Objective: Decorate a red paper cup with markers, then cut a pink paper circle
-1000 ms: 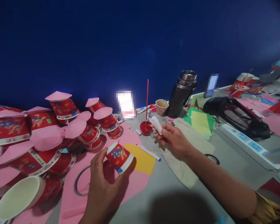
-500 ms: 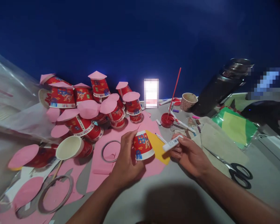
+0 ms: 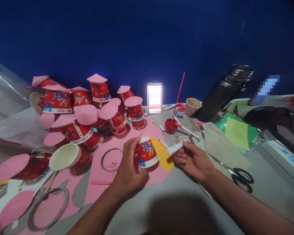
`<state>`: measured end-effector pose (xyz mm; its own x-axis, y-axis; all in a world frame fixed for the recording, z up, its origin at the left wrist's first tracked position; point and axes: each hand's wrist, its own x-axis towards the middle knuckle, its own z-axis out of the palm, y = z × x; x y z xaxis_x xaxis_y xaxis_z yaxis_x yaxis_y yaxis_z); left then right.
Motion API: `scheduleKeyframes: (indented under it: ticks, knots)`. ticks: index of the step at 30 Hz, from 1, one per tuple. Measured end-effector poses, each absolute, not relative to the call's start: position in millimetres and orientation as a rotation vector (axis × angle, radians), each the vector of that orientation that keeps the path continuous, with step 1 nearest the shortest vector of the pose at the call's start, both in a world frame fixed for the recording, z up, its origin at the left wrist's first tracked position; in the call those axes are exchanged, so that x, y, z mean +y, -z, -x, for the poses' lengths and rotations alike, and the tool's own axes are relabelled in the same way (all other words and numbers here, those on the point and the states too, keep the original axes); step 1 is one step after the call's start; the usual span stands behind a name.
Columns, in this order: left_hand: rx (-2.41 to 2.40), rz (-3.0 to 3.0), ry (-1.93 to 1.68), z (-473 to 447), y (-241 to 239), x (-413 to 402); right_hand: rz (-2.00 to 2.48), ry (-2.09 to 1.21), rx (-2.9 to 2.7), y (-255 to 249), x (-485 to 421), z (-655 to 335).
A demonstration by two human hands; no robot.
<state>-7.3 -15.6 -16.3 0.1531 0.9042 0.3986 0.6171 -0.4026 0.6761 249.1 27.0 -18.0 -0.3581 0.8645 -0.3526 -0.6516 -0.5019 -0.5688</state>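
My left hand is wrapped round a red patterned paper cup, held upside down over a pink paper sheet. My right hand pinches a small white glue stick, its tip pointing toward the cup. A yellow paper piece lies between the two hands. A pile of red cups topped with pink paper circles stands behind the left hand.
Scissors lie at the right on a beige cloth. A red paint pot with a red stick, pens, a small cup, a dark flask, green and yellow paper and a power strip stand behind.
The view swung left, then settled. My right hand brought the glue stick down from near the paint pot to beside the cup. My left hand turned the cup upside down.
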Motion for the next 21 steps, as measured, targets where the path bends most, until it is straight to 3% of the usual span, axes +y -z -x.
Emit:
scheduleKeyframes:
  ticks: [12,16,19,21]
  knots:
    - [1.518,-2.476,-1.004,9.2,25.2,-14.1,0.760,-1.966,-0.574,17.1,24.9,-248.4]
    - [1.455,-2.470,-1.133,8.2,15.8,-21.0,0.755,-1.975,-0.606,17.4,23.8,-247.7]
    - [1.522,-2.234,-1.424,-4.3,-3.2,-35.1,0.734,-1.983,-0.647,14.0,18.9,-245.6]
    - [1.550,-1.772,-1.481,-18.7,-18.4,-47.4,0.716,-1.996,-0.697,11.6,14.0,-243.9]
